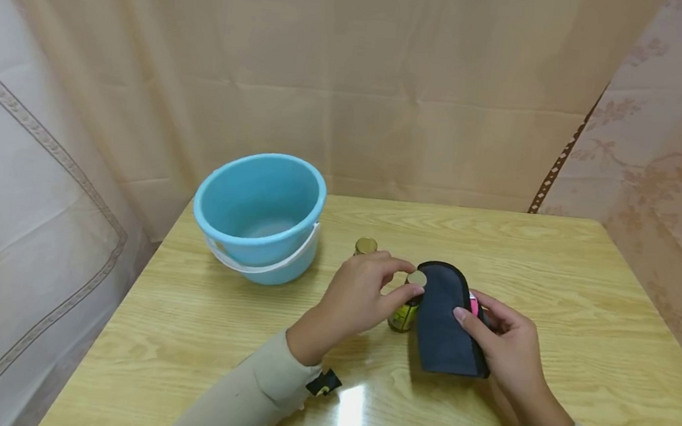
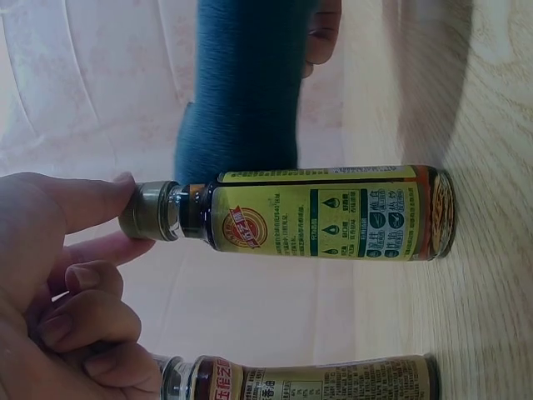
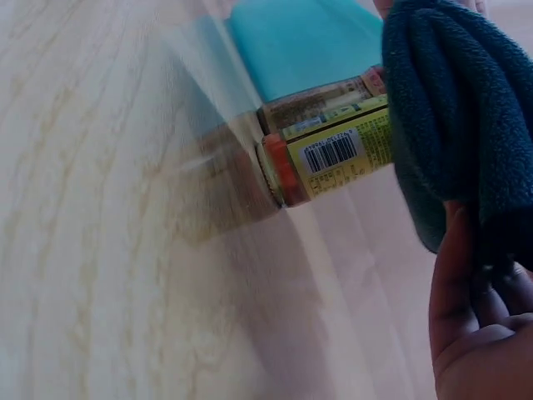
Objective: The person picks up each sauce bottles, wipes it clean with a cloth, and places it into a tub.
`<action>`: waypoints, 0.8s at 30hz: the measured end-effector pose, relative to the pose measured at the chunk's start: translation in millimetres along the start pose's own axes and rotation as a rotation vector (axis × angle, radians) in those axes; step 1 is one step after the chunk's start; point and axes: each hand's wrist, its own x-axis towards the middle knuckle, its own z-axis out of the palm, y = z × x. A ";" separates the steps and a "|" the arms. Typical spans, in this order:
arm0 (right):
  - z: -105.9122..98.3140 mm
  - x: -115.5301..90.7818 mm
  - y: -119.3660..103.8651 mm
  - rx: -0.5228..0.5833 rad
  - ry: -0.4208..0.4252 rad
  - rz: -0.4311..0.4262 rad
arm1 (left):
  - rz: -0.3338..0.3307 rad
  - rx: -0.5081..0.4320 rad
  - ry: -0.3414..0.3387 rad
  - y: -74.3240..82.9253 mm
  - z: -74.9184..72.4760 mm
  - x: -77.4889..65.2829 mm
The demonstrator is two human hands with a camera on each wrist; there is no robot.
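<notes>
My left hand point(image 1: 359, 294) pinches the gold cap of a small glass bottle point(image 2: 316, 215) with a yellow-green label, between thumb and fingertip. The bottle is upright, its base at the wooden table. In my right hand point(image 1: 512, 346) is a folded dark blue cloth point(image 1: 445, 327) with black edging, thumb in front and fingers behind. A bit of pink shows at the cloth's right side. The cloth is just right of the bottle, and looks teal and fleecy in the wrist views. A second gold-capped bottle point(image 2: 316, 379) stands behind the left hand, mostly hidden in the head view.
A light blue bucket point(image 1: 300, 263) with a white handle stands at the table's back left. The wooden table point(image 1: 583, 295) reaches back to a beige curtain point(image 1: 450, 80). Patterned cloth hangs at the right, and pale sheeting at the left.
</notes>
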 end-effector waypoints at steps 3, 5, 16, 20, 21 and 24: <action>0.7 -0.9 -0.4 0.083 0.033 -0.022 | 0.003 -0.006 -0.006 -0.5 0.4 0.1; 1.1 -1.1 0.2 0.135 0.053 -0.057 | 0.009 -0.007 -0.007 -0.5 0.4 0.4; 4.2 0.0 3.0 -0.047 0.041 -0.058 | 0.005 -0.020 -0.036 1.0 -0.5 0.4; 3.4 1.3 6.6 -0.091 0.032 -0.060 | -0.001 -0.014 -0.044 2.0 -1.1 0.9; 3.5 1.7 7.2 -0.093 0.031 -0.057 | -0.002 -0.013 -0.045 2.3 -1.3 1.0; 3.5 3.0 8.9 -0.102 0.011 -0.054 | -0.007 -0.010 -0.051 2.4 -1.3 0.7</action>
